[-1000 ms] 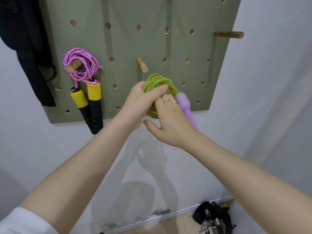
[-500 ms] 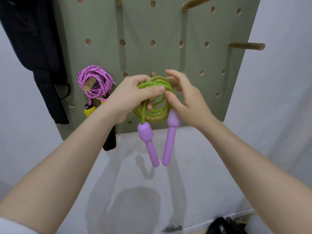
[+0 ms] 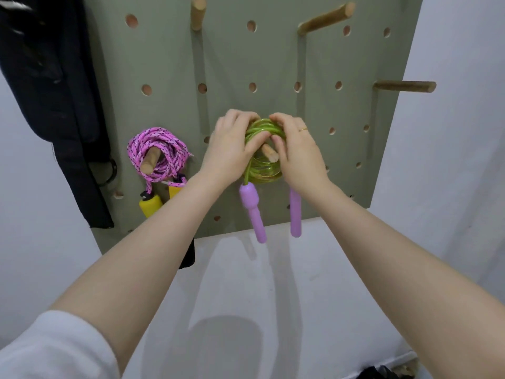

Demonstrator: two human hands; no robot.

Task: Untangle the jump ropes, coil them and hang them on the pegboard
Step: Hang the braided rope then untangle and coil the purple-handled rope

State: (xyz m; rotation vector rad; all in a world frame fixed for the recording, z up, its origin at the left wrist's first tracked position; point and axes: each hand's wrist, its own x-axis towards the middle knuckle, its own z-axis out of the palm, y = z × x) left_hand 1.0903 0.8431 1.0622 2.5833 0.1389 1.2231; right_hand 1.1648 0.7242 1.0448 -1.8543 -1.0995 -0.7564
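Note:
A coiled green jump rope [image 3: 263,170] with two purple handles [image 3: 252,212] hanging down sits around a wooden peg [image 3: 270,154] at the middle of the grey-green pegboard [image 3: 246,58]. My left hand [image 3: 232,151] grips the coil's left side and my right hand [image 3: 296,154] grips its right side, fingers curled over the top strands. The peg's tip pokes out through the coil between my hands. A pink braided jump rope [image 3: 159,154] with yellow-and-black handles [image 3: 149,205] hangs coiled on a peg to the left.
Bare wooden pegs stick out at the top centre [image 3: 198,10], top right [image 3: 325,19] and right [image 3: 404,86] of the board. A dark garment [image 3: 52,99] hangs at the left edge. White wall lies below, and a dark bag [image 3: 379,373] sits on the floor.
Both hands lifted the green coil up toward the board and slipped it over the middle peg. The purple handles now dangle below, and the view has tilted upward.

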